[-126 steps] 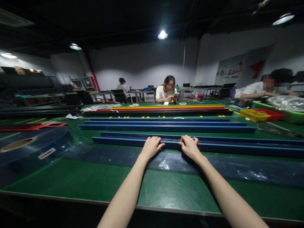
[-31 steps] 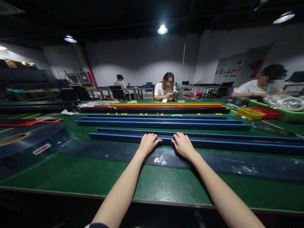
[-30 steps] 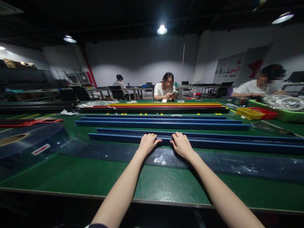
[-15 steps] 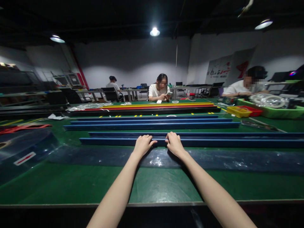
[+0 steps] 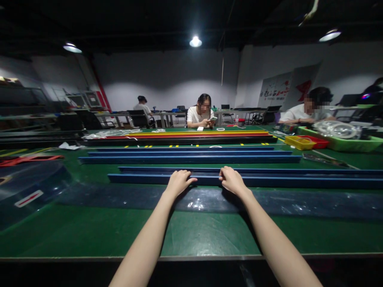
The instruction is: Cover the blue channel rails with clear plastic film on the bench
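**Both hands set on the nearest blue rail**

Head view: The left hand (image 5: pixel 178 182) lies palm down on the near edge of a long blue rail (image 5: pixel 299 182), fingers curled over its top lip and pointing toward 1 o'clock. The right hand (image 5: pixel 231 180) rests on the same rail just to the right, fingers hooked over the lip in the same way. Both hands are narrowly curled on the rail rather than closed around it; whether the fingertips pinch it underneath cannot be told. The two hands are near each other but apart, with a bare stretch of rail between them.

The rail runs across the green table (image 5: pixel 89 227) from 9 o'clock to 3 o'clock, straight ahead of the person. Just in front of it, toward 6 o'clock, a strip of clear plastic film (image 5: pixel 299 205) lies flat on the table, touching or nearly touching the rail's near side. A large roll of film (image 5: pixel 26 191) sits at 9 o'clock.

Beyond the hands, at 12 o'clock, a second pair of blue rails (image 5: pixel 188 157) lies parallel, and farther still a stack of red, yellow and black strips (image 5: pixel 203 135). At 2 o'clock stand a yellow tray (image 5: pixel 296 142) and a green bin (image 5: pixel 344 144). Three other people sit at the far tables.
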Available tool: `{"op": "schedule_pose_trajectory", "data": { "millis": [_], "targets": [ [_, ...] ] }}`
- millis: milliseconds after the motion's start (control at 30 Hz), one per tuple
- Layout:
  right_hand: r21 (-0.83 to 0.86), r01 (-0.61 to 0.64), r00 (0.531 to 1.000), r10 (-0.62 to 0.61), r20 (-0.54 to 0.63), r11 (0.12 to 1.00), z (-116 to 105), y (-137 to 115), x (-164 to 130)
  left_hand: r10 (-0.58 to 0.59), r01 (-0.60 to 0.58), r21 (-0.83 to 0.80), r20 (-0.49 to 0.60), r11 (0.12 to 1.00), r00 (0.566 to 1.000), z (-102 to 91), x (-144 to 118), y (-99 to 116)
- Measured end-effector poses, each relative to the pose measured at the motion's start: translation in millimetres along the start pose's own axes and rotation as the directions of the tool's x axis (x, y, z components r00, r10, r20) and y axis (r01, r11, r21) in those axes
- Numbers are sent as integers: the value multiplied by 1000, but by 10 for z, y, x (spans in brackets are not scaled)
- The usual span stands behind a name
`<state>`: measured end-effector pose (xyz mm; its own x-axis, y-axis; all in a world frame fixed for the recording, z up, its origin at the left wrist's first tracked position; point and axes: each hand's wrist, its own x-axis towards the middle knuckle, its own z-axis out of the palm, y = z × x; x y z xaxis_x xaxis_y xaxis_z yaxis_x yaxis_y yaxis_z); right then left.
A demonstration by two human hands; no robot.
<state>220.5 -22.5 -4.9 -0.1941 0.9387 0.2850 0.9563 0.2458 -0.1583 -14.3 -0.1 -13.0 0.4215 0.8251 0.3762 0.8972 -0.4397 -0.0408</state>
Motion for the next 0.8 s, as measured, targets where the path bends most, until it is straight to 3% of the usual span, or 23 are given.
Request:
{"op": "schedule_pose_trajectory", "data": {
  "millis": [433,600,800],
  "targets": [
    [-171,77,996,-69,52,982,-33,-5,-31,-4,4,-10,3,1000,1000,19,-9,28],
    [-156,76,997,-74,18,985,56,-161,-4,-6,6,5,-5,1000,1000,38,-9,23],
    [-158,209,973,-221,-63,965,225,-381,21,0,0,34,-22,999,1000,94,-2,13]
  ]
}}
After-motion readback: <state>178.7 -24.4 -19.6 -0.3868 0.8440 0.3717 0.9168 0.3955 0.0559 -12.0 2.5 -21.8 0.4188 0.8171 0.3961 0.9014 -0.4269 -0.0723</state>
